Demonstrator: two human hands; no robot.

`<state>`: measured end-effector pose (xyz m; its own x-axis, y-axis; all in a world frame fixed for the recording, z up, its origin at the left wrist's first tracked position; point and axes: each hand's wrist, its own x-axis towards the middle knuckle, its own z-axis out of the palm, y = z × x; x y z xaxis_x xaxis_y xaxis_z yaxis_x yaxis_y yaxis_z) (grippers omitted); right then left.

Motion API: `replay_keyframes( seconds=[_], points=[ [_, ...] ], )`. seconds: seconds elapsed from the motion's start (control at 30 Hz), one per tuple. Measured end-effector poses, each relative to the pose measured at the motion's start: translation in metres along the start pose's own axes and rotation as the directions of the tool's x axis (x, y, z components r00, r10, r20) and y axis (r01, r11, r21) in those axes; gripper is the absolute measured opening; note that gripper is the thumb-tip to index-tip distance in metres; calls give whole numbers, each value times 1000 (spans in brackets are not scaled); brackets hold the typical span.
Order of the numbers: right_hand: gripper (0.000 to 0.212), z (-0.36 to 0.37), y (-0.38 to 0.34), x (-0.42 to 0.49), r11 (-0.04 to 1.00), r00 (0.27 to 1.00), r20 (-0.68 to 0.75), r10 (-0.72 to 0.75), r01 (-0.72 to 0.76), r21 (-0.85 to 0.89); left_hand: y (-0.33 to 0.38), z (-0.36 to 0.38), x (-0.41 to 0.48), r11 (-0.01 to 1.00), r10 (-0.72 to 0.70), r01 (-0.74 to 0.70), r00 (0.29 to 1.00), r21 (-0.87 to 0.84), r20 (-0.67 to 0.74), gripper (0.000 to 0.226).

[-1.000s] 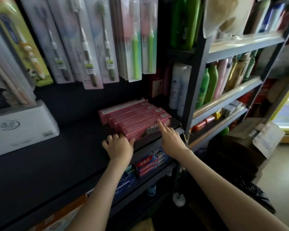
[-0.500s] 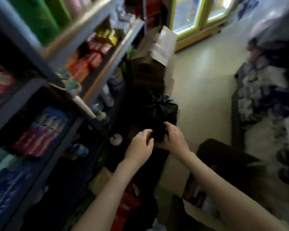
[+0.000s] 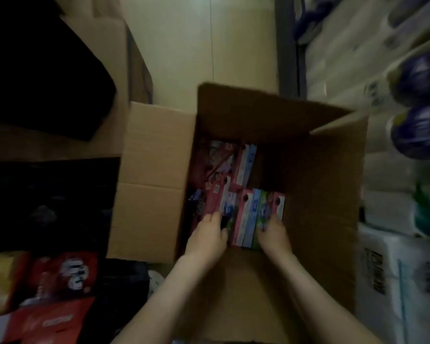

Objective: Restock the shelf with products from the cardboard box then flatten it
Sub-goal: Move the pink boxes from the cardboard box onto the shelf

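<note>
Head view looks straight down into the open cardboard box point(image 3: 320, 194), which sits on the pale floor point(image 3: 184, 45) with its brown corrugated flaps spread wide and slim rectangular cartons point(image 3: 246, 214) in glossy red, pale blue and green lying in the bottom. The left hand point(image 3: 207, 234) and right hand point(image 3: 273, 234) are both inside, flanking the nearest cartons, fingers curled onto their near ends in a grasp, though blur hides how firm it is. Shiny red pouches point(image 3: 60, 281) lie outside to the left, and plastic-wrapped paper rolls point(image 3: 395, 281) stand to the right.
</note>
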<state>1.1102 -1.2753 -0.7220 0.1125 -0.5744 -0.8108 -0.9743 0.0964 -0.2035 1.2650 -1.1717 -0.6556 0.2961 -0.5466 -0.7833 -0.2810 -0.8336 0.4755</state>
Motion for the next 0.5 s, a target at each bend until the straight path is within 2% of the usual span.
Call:
replay_keyframes(
  seconds=[0.13,0.27,0.37,0.43,0.5],
  points=[
    [33,44,-3,49,991,993,80,83,-91,94,-21,48,37,996,-90,90,996,-8,-21,46],
    [66,79,-12,83,970,986,35,165,-169,173,-40,73,56,984,-176,176,984,17,-39,48],
    [77,83,-21,85,976,982,-12,189,-186,116,-44,73,56,984,-174,175,984,35,-48,44],
    [72,73,-27,75,973,981,-7,192,-189,135,-39,61,46,987,-154,156,987,31,-46,42],
    [56,54,-35,53,959,982,-3,188,-183,217,-27,40,28,993,-118,118,993,21,-23,41]
  ],
)
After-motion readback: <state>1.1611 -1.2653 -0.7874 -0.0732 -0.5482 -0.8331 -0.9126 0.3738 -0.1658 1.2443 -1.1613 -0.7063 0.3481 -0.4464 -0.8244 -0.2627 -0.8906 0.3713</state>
